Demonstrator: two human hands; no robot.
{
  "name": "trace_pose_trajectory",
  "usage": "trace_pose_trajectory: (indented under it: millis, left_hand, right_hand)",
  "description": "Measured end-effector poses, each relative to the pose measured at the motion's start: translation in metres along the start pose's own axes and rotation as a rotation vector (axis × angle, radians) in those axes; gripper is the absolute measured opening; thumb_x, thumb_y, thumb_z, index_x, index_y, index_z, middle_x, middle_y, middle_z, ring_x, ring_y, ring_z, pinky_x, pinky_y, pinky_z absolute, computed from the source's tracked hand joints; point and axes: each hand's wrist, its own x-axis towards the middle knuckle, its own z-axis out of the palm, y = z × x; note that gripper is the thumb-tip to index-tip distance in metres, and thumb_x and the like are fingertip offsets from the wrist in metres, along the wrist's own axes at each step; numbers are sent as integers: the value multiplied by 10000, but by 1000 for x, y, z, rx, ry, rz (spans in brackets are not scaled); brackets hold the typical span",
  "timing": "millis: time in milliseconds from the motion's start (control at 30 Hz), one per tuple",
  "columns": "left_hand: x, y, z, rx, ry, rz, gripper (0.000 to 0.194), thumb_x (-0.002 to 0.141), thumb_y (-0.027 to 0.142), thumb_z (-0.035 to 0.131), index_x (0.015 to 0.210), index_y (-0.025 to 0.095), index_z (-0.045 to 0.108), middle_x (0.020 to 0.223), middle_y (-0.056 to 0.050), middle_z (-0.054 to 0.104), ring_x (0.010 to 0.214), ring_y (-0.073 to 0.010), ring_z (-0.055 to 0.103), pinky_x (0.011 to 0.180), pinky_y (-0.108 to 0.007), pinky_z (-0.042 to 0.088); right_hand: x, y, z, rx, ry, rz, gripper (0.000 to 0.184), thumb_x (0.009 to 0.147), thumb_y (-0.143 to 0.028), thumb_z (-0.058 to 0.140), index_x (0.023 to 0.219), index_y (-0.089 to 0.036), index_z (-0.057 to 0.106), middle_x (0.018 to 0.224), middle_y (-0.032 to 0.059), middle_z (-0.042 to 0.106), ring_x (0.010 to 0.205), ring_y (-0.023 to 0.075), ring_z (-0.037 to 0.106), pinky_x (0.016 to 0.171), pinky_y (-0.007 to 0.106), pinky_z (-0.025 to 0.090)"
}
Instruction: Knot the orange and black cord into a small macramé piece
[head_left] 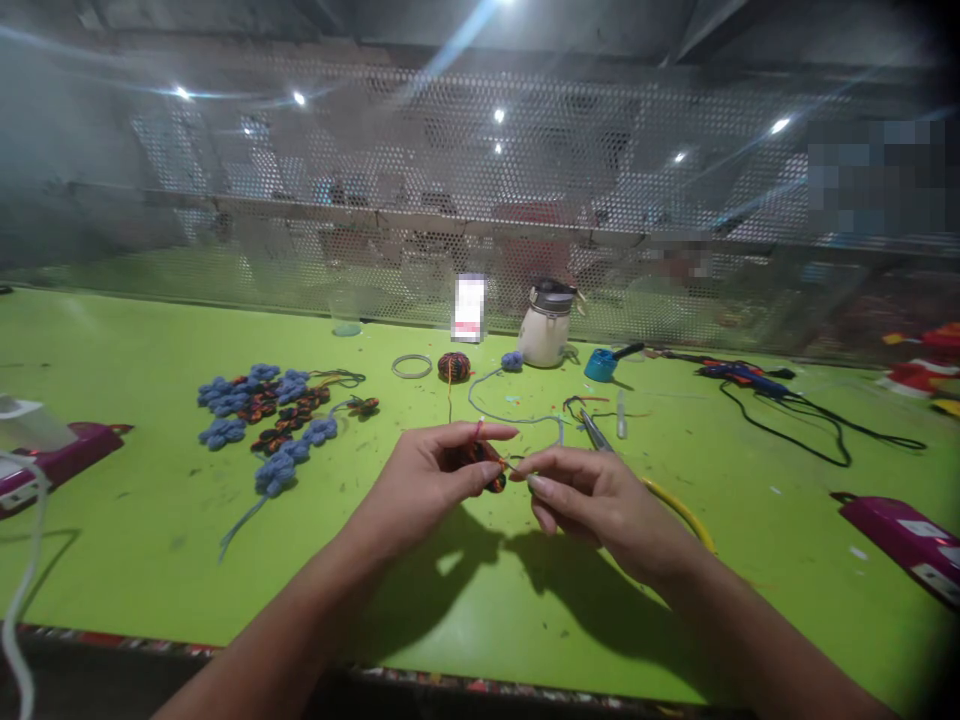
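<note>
Between the thumb and fingers of my left hand [442,470] is a small crochet piece [495,482] in black and orange yarn, partly covered by the fingers. A strand of this yarn runs up to a yarn ball [454,367], and some is looped round my left index finger. My right hand [592,495] is closed in a pinch close to the piece. From its fingertips a thin crochet hook [514,465] reaches to the yarn; most of the hook is hidden.
Finished crochet flowers [276,472] in blue and dark orange lie at left. Behind my hands are scissors [596,430], a blue yarn ball [512,361], a jar [545,330] and a teal cup [601,365]. Purple power strips [904,540] sit at both sides, and a glue gun [750,378] at right.
</note>
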Motion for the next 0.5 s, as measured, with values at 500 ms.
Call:
trace_pose_trajectory:
  millis: [500]
  left_hand:
    - [0, -11, 8, 486, 128, 341, 394, 760, 103, 538, 1143, 174, 604, 768, -37, 609, 675, -121, 527, 632, -247, 429]
  right_hand:
    - [6, 7, 11, 223, 1, 78, 222, 809, -364, 589, 853, -150, 544, 531, -48, 520, 345, 25, 288, 349, 177, 147]
